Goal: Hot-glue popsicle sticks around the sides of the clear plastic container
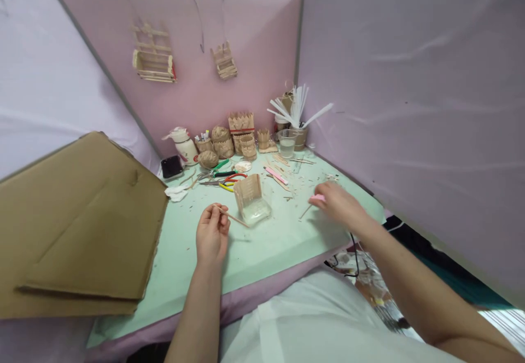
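My left hand [212,232] pinches a thin wooden stick [234,218], which slants down to the right in front of the clear plastic container. That square container [256,210] stands on the table with a panel of flat wooden sticks [248,189] along its left back side. Over the right part of the table, my right hand [334,202] is closed around a small pink tool [318,197]. A thin pale length [304,212] extends from it down toward the tabletop. Motion blur and the fingers hide the tool's exact kind.
Pliers [232,179], a pink cutter [275,175] and loose stick pieces lie behind the container. Twine balls [208,159], a white jug [184,147] and a water cup [287,144] line the back. Cardboard sheets [90,215] lean at left. A black cord [356,256] hangs below the right forearm.
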`<state>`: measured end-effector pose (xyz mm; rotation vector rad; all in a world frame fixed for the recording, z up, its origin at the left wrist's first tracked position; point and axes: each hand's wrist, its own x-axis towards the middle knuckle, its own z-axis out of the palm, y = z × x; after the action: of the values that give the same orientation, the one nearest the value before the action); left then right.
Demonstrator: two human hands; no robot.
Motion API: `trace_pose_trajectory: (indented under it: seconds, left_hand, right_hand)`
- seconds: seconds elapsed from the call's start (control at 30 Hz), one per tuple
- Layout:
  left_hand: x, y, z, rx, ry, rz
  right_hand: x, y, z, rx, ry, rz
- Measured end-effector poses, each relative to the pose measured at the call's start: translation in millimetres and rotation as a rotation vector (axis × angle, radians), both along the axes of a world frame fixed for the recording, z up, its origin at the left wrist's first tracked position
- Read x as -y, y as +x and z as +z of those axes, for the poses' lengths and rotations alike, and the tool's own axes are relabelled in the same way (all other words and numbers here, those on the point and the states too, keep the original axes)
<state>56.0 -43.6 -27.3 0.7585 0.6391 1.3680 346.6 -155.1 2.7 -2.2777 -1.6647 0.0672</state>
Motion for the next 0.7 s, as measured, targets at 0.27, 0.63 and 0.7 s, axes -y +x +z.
trace_pose_trajectory:
  seconds: [0.27,0.63,0.7]
  left_hand:
    - [4.7,3.6,0.5,-0.128,0.136,0.211]
    - [6.5,-2.7,2.2,-0.087,0.165,0.226]
    - [5.1,-5.4,3.7,-0.014,0.117,0.176]
  right_hand:
    - [4.1,48.0,-29.9,0.087,-0.36,-0.135]
    - [1.9,42.6,-2.8,-0.282,-0.181,-0.067]
    - [8.6,29.0,17.3,-0.603,-0.019,0.018]
